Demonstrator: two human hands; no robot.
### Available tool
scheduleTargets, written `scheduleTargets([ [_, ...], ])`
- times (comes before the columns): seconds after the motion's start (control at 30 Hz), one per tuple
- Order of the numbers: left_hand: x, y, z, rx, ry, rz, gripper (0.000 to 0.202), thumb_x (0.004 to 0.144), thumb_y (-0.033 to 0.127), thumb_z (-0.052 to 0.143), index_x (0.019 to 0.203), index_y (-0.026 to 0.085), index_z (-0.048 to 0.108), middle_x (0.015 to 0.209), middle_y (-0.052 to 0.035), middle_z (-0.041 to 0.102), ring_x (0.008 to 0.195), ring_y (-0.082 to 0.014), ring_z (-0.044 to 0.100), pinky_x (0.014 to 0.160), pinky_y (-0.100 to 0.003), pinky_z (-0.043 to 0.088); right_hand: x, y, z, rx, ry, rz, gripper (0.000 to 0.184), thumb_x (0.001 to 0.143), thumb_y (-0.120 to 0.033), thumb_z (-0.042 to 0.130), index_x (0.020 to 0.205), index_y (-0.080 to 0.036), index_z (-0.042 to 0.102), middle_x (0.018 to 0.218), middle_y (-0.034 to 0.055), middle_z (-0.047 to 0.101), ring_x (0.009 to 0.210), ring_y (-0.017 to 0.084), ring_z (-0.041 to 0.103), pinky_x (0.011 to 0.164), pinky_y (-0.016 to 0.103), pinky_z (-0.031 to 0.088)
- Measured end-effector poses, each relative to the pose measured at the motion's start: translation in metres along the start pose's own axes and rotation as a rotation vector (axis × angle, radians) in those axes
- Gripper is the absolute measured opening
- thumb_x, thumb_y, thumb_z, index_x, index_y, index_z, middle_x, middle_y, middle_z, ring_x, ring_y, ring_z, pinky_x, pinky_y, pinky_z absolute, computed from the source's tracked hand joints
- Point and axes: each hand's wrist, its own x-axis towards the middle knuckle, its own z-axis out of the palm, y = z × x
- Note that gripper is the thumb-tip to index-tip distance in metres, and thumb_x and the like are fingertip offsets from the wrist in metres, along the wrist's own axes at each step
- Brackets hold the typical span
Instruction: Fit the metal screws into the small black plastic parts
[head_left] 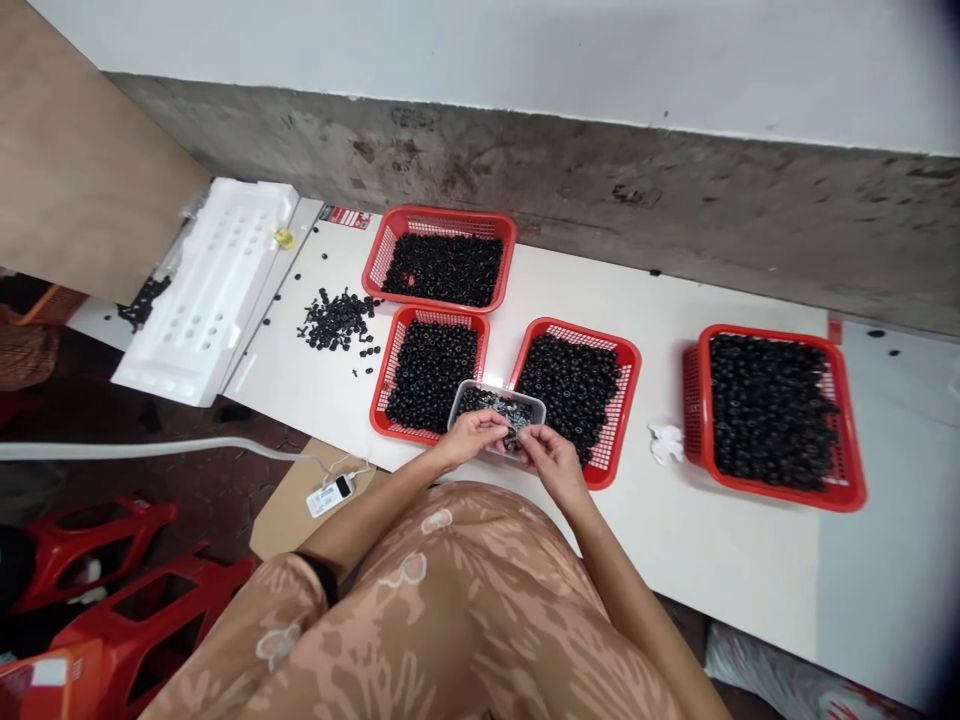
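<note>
Left grip point(474, 432) and right grip point(552, 456) meet over near rim of clear tray point(496, 387).

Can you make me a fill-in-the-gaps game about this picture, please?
1. ____ red baskets stand on the white table.
2. The rings inside them are ____ in colour.
3. The left hand and the right hand meet at the small clear tub, which sits between ____ of the baskets.
4. A loose pile of the same bits lies to the ____ of the baskets.

Missing words: four; black; two; left
</note>
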Motion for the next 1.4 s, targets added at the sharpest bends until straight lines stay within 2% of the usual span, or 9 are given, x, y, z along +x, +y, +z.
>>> scheduleTargets([
  [0.17,-0.009,0.009,0.004,-0.205,0.101,-0.031,0.043,0.070,0.044,0.073,0.094,0.010,0.061,0.072,-0.0046,0.066,0.066,-0.0111,0.061,0.061,-0.020,0.041,0.000,-0.011,0.005,-0.090,-0.004,-0.049,0.040,0.078,-0.059,0.061,0.082,-0.019,0.061,0.059,0.0009,0.057,0.053,0.014,0.049,0.052,0.025,0.039],
  [0.4,-0.012,0.008,0.004,-0.355,0.140,-0.068,0.039,0.067,0.036,0.076,0.095,0.010,0.067,0.080,-0.0050,0.066,0.070,-0.0098,0.061,0.070,-0.022,0.045,-0.007,-0.019,0.012,-0.240,0.018,-0.135,0.033,0.083,-0.053,0.057,0.080,-0.020,0.062,0.065,0.0016,0.060,0.056,0.014,0.050,0.055,0.025,0.038],
  [0.63,-0.012,0.009,0.000,-0.176,0.233,-0.005,0.038,0.073,0.036,0.071,0.099,0.009,0.069,0.074,-0.0060,0.068,0.065,-0.0099,0.060,0.065,-0.021,0.045,-0.010,-0.026,0.016,-0.403,0.136,-0.303,0.024,0.086,-0.042,0.052,0.078,-0.021,0.060,0.080,0.0058,0.061,0.068,0.018,0.053,0.070,0.030,0.042],
  [0.73,-0.015,0.006,-0.002,-0.112,0.230,0.009,0.039,0.074,0.038,0.070,0.101,0.009,0.069,0.077,-0.0070,0.069,0.068,-0.0114,0.061,0.068,-0.023,0.047,-0.010,-0.027,0.018,-0.410,0.110,-0.307,0.022,0.086,-0.040,0.051,0.079,-0.021,0.060,0.081,0.0059,0.062,0.070,0.018,0.053,0.071,0.030,0.042],
  [0.93,-0.030,0.001,-0.005,-0.115,0.142,0.005,0.039,0.068,0.035,0.076,0.097,0.010,0.070,0.084,-0.0071,0.069,0.070,-0.0121,0.062,0.072,-0.025,0.048,-0.011,-0.022,0.022,-0.265,-0.020,-0.170,0.025,0.083,-0.045,0.057,0.077,-0.021,0.062,0.072,0.0036,0.062,0.063,0.017,0.053,0.064,0.029,0.043],
  [1.1,-0.041,0.002,-0.010,-0.228,-0.022,0.011,0.043,0.066,0.028,0.078,0.104,0.011,0.066,0.083,-0.0066,0.067,0.069,-0.0118,0.062,0.068,-0.023,0.048,-0.014,-0.020,0.018,0.250,-0.291,0.198,0.034,0.070,-0.049,0.073,0.081,-0.019,0.060,0.066,0.0005,0.059,0.051,0.010,0.047,0.052,0.024,0.043],
  [1.2,-0.044,-0.003,-0.013,-0.260,-0.110,0.007,0.048,0.067,0.027,0.078,0.110,0.013,0.064,0.089,-0.0079,0.066,0.071,-0.0125,0.062,0.070,-0.025,0.049,-0.017,-0.018,0.016,0.369,-0.410,0.349,0.038,0.064,-0.045,0.079,0.082,-0.019,0.058,0.064,-0.0017,0.057,0.048,0.008,0.045,0.046,0.020,0.040],
  [1.3,-0.044,-0.011,-0.016,-0.248,-0.054,-0.003,0.049,0.065,0.028,0.079,0.110,0.014,0.064,0.089,-0.0071,0.066,0.071,-0.0124,0.061,0.070,-0.026,0.048,-0.009,-0.009,0.015,0.232,-0.369,0.276,0.036,0.067,-0.046,0.076,0.081,-0.018,0.059,0.063,-0.0021,0.056,0.047,0.007,0.045,0.044,0.019,0.037],
  [1.4,-0.043,-0.018,-0.022,-0.190,0.067,0.006,0.041,0.067,0.031,0.076,0.103,0.013,0.067,0.079,-0.0050,0.065,0.068,-0.0113,0.058,0.068,-0.024,0.045,0.020,0.006,0.016,0.024,-0.260,0.142,0.038,0.074,-0.050,0.067,0.095,-0.018,0.064,0.064,-0.0010,0.058,0.045,0.009,0.046,0.043,0.021,0.038],
])
